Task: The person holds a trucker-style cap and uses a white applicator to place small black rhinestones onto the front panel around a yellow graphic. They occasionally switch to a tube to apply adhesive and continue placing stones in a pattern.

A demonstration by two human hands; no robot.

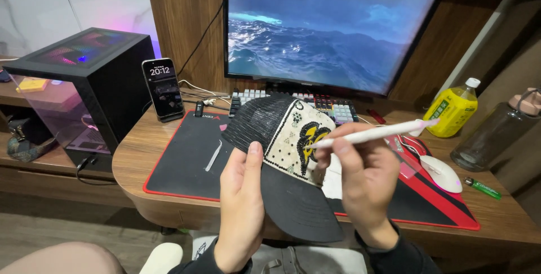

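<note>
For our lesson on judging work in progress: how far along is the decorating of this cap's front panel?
Done: the front panel of the cap already carries rows of small studs and a black and yellow design. In hand: the left hand grips the brim while the right hand touches a white pen tool to the design. Left: cannot tell, though gaps show between studs.

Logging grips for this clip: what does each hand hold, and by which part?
Left hand holds the black mesh cap by its brim, thumb on top. Right hand pinches the white pen tool near its tip end.
</note>
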